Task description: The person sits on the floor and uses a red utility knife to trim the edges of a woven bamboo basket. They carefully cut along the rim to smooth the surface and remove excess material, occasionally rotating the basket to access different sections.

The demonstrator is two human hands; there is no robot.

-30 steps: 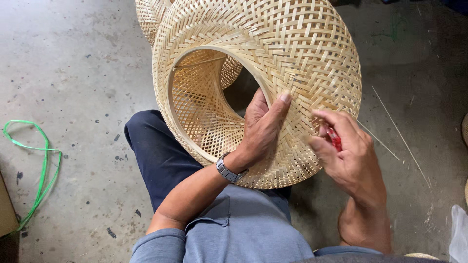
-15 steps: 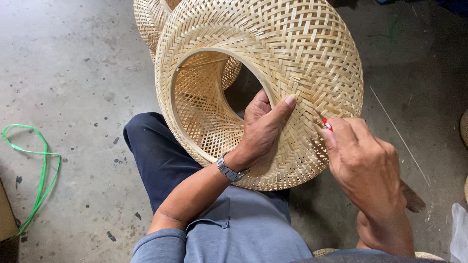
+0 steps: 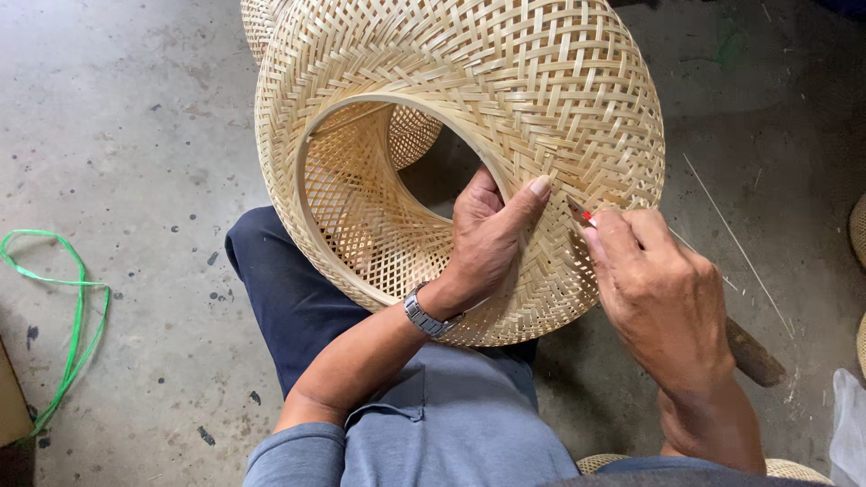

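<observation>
A large round woven bamboo basket (image 3: 505,81) rests on my lap, its open rim facing me. My left hand (image 3: 487,239) grips the rim, fingers inside the opening and thumb pressed on the outer weave. My right hand (image 3: 654,293) is closed around a small red-handled tool (image 3: 582,214), whose tip touches the weave just right of my left thumb. A metal watch sits on my left wrist.
A second woven basket (image 3: 257,22) stands behind the big one. A green plastic strap (image 3: 68,325) lies looped on the concrete floor at left. Thin bamboo slivers (image 3: 735,243) and a dark wooden-handled tool (image 3: 753,353) lie on the floor at right.
My right hand has shifted on the basket's side and brought the red tool up close to my left thumb. The basket and left hand have barely moved.
</observation>
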